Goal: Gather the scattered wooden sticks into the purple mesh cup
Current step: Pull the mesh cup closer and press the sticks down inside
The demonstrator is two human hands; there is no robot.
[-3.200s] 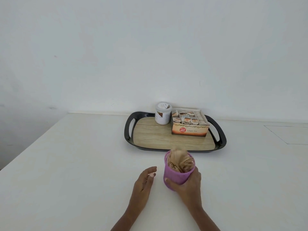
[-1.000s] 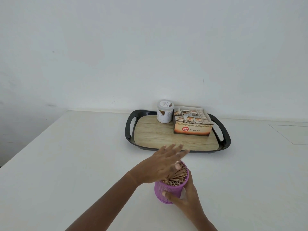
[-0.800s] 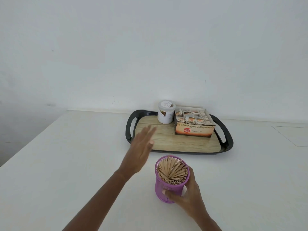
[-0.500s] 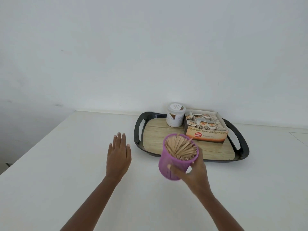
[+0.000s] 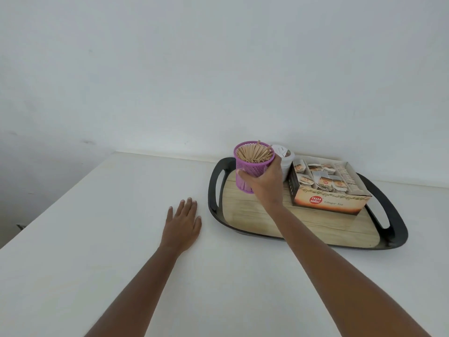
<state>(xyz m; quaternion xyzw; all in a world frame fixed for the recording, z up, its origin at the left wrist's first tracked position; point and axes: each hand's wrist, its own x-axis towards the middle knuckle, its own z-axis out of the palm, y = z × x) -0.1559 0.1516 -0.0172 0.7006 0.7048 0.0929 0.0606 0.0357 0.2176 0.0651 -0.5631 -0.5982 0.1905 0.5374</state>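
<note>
1. We look down from a head-worn camera at a wide white table (image 5: 109, 227) that stands against a plain white wall.
2. The person's right hand (image 5: 266, 184) is stretched forward over a tray. Its fingers and thumb are curled round the side of a small purple wire-mesh cup (image 5: 250, 167) and grip it firmly. The thumb lies across the cup's near left side.
3. The cup is upright and packed with thin, pale wooden sticks (image 5: 254, 154). Their ends fill the mouth of the cup, and one or two poke slightly above the others.
4. We see the cup at the rear left part of a black oval tray (image 5: 213, 190), which has a wood-grain floor and a cut-out handle at each end. We cannot tell whether the cup's base rests on the tray floor or hangs just above it.
5. Just behind and to the right of the cup, partly hidden by the hand, a round white lidded jar (image 5: 286, 159) stands on the tray.
6. Beside the jar, on the tray's right half, sits an open orange cardboard box of ginger tea (image 5: 328, 204), with rows of sachets showing inside.
7. The left hand (image 5: 183, 224) lies palm down on the table with its fingers straight and slightly spread, holding nothing. It is near the tray's left end, not touching the rim.
</note>
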